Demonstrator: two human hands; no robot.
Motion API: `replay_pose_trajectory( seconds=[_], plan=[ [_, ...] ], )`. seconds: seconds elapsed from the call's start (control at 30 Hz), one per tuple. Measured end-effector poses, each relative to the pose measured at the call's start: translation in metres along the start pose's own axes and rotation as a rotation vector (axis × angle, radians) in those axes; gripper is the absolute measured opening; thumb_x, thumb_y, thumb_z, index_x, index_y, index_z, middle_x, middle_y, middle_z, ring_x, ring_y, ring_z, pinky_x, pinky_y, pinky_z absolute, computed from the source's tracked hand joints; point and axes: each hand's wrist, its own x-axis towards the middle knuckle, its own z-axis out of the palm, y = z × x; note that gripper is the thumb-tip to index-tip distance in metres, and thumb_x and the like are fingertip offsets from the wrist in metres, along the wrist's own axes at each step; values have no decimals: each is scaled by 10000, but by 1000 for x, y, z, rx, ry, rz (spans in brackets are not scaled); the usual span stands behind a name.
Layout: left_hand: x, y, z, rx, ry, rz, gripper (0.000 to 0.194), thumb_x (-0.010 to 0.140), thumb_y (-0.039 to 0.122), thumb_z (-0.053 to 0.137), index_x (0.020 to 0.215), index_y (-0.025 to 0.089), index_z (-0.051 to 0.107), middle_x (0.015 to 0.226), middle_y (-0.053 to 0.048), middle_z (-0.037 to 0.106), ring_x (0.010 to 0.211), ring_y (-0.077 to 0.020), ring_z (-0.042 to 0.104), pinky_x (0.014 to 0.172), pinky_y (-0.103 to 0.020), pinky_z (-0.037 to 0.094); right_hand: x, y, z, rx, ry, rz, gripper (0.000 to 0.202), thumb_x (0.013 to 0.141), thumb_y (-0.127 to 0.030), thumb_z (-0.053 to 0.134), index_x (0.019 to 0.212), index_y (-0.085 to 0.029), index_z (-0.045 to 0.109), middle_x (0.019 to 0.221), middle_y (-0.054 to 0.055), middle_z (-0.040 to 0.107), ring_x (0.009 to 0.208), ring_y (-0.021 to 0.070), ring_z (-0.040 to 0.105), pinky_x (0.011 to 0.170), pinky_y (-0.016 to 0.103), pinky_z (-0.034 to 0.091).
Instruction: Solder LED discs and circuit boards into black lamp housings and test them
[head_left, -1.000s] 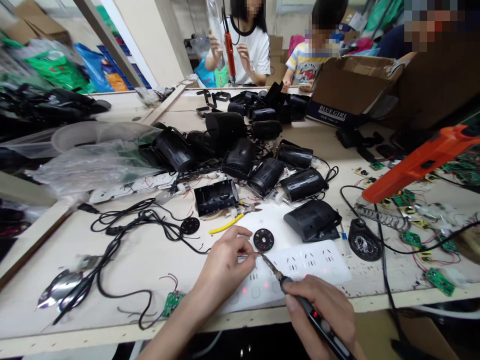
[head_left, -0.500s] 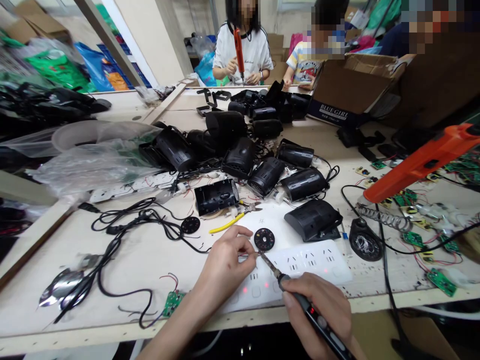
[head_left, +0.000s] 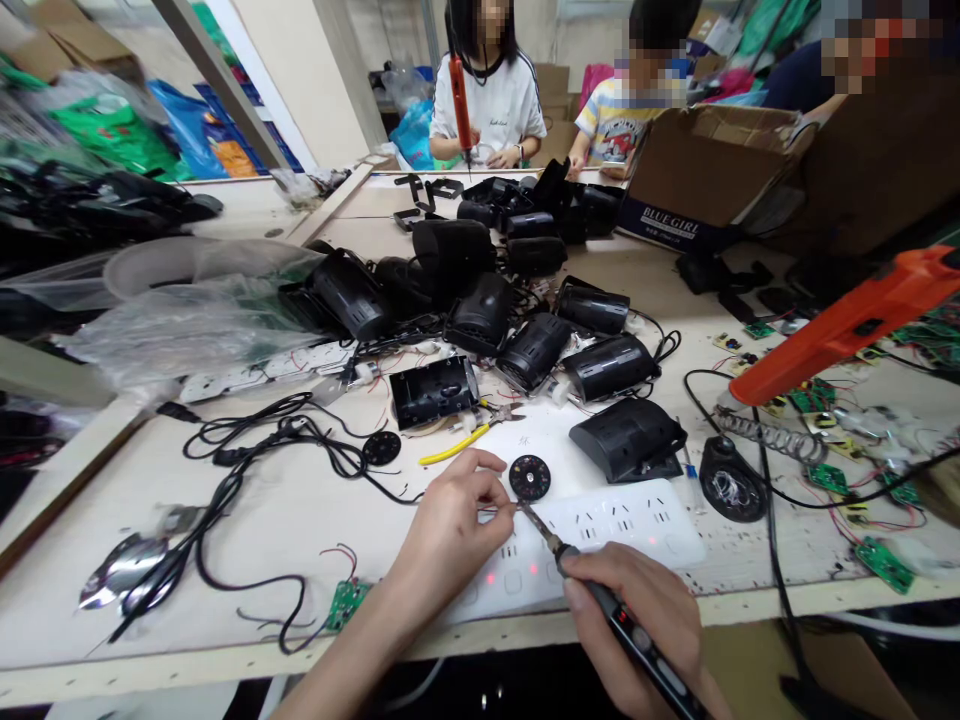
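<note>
My right hand [head_left: 637, 610] grips a black soldering iron [head_left: 600, 592] with a small red display. The iron's tip points up and left, close to the fingertips of my left hand [head_left: 466, 515]. That hand is closed in a pinch over the white power strip [head_left: 675, 515]; what it pinches is too small to make out. Just beyond the iron's tip lies a round black circuit board [head_left: 529, 479] with small parts on it. Yellow-handled cutting pliers [head_left: 459, 444] rest behind my left hand, beside an open black housing [head_left: 433, 393].
Several black housings [head_left: 480, 312] are heaped mid-table. Black cables [head_left: 217, 480] and another round board [head_left: 381, 448] lie left. At right are an orange electric screwdriver [head_left: 840, 330], a coil spring stand [head_left: 772, 438] and green circuit boards [head_left: 885, 562]. Two people sit opposite, near a carton [head_left: 712, 170].
The person opposite has moved their orange screwdriver to the left and slightly down. My hands, the iron and the round board hold nearly the same positions.
</note>
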Motion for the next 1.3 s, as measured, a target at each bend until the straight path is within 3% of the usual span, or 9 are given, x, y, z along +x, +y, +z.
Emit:
replay_pose_trajectory(
  seconds=[0.67,0.83,1.03,1.3],
  plan=[
    [1,0,1,17,7,6,159,711,81,592,606,183,656,986,-70,660,965,-221,652,779,-286,489,-2,-3,-2,-41,7,-32,185,840,-55,566,976,-170,618,683,15,639,571,141,609,541,262,501],
    [1,-1,2,20,10,6,165,699,72,583,598,185,649,988,-65,658,953,-217,656,770,-285,491,-6,-10,-6,-117,111,15,160,860,-84,560,948,-194,636,702,20,667,599,159,646,581,282,524],
    [1,2,0,10,3,6,185,675,35,567,585,181,638,959,-70,656,1018,-225,645,774,-268,496,-16,-13,-17,-238,146,98,121,866,-143,593,913,-237,652,726,7,701,683,180,679,649,295,531],
    [1,1,1,0,4,7,177,695,53,570,588,182,626,968,-72,647,1012,-218,643,772,-265,501,-16,-11,-22,-226,143,128,94,895,-186,585,933,-226,661,763,15,707,692,172,686,666,280,537]
  ],
)
